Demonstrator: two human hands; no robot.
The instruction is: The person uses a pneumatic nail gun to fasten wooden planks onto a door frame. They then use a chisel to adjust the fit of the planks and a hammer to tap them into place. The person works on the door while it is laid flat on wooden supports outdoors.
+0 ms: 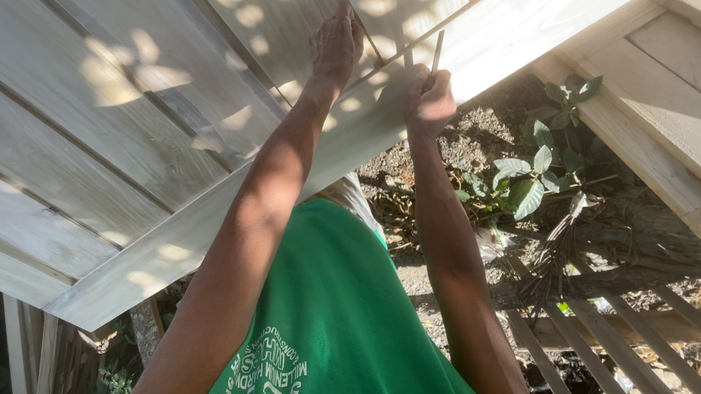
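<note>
Whitewashed panel (117,132), green shirt (337,315)

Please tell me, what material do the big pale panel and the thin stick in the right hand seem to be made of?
The panel looks like wood with a thin whitish paint or wash: grain lines show through, and grooves separate its boards. The thin stick in the right hand looks like pale wood or bamboo; it is too small to tell which.

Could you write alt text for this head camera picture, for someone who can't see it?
The left hand presses flat on a pale wooden panel while the right hand grips a thin stick against it. Below are a green shirt, soil and a leafy plant.
</note>
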